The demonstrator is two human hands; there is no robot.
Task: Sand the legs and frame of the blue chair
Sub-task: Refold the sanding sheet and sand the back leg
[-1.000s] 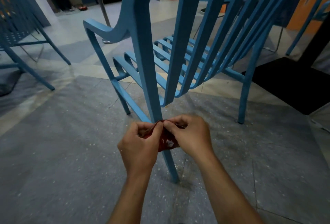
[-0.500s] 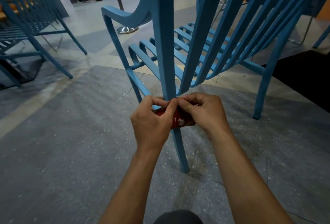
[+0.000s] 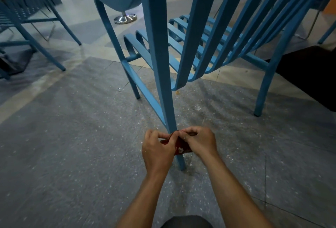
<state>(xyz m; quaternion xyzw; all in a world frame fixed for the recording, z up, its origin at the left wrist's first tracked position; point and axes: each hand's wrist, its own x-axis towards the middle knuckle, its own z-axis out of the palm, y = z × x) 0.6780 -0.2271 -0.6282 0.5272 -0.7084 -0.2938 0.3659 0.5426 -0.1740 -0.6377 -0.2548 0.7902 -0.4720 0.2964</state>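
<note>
1. Head view: the blue chair (image 3: 197, 28) stands on a grey speckled floor (image 3: 72, 137), seen from behind and low down, with its back slats rising toward the camera and its seat slats beyond them.
2. Head view: the rear leg (image 3: 160, 64) nearest the camera slants down through the middle of the frame, and its foot meets the floor just below the hands.
3. Head view: a piece of red sandpaper (image 3: 181, 148) is wrapped round this leg, low down, a little above the foot.
4. Head view: the left hand (image 3: 158, 152) lies on the left side of the leg, fingers curled, pinching the sandpaper against the leg.
5. Head view: the right hand (image 3: 199, 141) lies on the right side of the leg, fingers likewise curled, gripping the other end of the sandpaper; the two thumbs nearly meet in front of the leg.
6. Head view: pale dust and specks lie on the floor around the foot of the leg.
7. Head view: a second blue chair (image 3: 27, 18) stands well apart at the left, a chrome round base (image 3: 125, 18) sits on the floor beyond the armrest, and a dark mat (image 3: 309, 75) lies at the right behind the chair's other rear leg (image 3: 265, 86).
</note>
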